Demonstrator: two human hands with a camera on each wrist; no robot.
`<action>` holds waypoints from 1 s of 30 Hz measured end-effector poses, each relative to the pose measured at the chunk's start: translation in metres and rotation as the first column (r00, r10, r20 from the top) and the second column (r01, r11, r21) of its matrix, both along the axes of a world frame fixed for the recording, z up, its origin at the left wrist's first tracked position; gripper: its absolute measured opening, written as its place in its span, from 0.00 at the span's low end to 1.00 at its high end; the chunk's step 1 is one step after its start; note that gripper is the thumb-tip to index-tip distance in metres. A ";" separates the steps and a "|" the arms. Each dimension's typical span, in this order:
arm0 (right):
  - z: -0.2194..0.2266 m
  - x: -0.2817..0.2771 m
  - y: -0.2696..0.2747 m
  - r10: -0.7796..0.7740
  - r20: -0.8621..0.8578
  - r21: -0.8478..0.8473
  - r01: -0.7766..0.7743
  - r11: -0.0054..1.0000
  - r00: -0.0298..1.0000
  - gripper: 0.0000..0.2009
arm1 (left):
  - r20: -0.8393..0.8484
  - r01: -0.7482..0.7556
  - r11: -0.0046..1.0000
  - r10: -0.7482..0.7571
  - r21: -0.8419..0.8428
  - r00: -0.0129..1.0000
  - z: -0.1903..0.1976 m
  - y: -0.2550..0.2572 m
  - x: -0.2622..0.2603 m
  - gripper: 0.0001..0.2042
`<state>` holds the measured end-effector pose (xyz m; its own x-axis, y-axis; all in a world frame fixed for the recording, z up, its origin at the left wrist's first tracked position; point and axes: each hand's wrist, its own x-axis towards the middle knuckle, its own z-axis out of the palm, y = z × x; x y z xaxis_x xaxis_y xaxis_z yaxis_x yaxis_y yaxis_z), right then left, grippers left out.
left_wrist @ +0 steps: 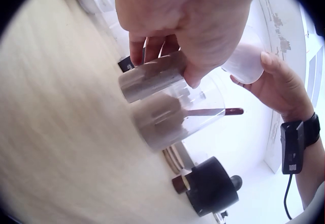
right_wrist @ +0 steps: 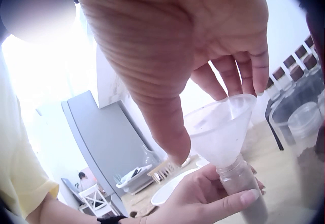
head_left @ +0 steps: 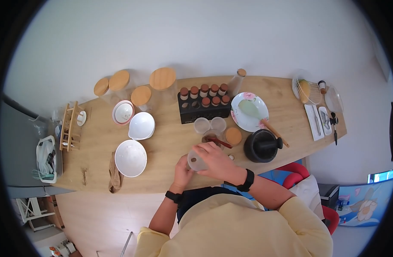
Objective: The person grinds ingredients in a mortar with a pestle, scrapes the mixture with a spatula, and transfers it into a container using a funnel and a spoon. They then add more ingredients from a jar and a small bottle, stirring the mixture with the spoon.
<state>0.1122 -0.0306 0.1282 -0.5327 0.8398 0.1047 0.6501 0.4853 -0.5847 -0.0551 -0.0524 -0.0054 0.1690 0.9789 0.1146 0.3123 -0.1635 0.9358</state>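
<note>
Both hands: left (right_wrist: 203, 203) grips jar (right_wrist: 246, 193), right (right_wrist: 167, 56) apparently pinches funnel (right_wrist: 221, 127).

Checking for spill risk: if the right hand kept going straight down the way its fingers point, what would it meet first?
Probably the clear funnel, whose rim the right hand already touches; the funnel sits in a small jar that the left hand grips.

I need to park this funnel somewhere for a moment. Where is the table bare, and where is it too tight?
Bare wood lies between the large white bowl and the left hand, and on the table between the floral plate and the wire basket. It is crowded ahead of the right hand: small cups, spice rack, mortar.
</note>
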 end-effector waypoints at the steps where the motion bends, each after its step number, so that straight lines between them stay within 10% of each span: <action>1: 0.007 0.004 -0.001 -0.015 -0.015 -0.002 0.015 1.000 1.000 0.35 | -0.003 0.007 1.000 -0.007 0.007 1.000 0.010 0.001 0.002 0.21; 9: 0.030 0.046 0.001 -0.087 -0.162 0.014 0.091 0.996 0.983 0.38 | -0.130 0.077 0.984 -0.056 0.161 0.990 0.079 0.014 0.020 0.18; 30: 0.029 0.063 -0.002 -0.051 -0.235 0.012 0.056 0.998 0.971 0.37 | -0.225 0.129 0.977 -0.090 0.167 0.970 0.085 0.022 0.029 0.17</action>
<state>0.1756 -0.0329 0.1568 -0.4459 0.8632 0.2366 0.5214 0.4654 -0.7153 -0.0261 -0.0306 0.0792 0.3137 0.9197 0.2359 0.4733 -0.3669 0.8009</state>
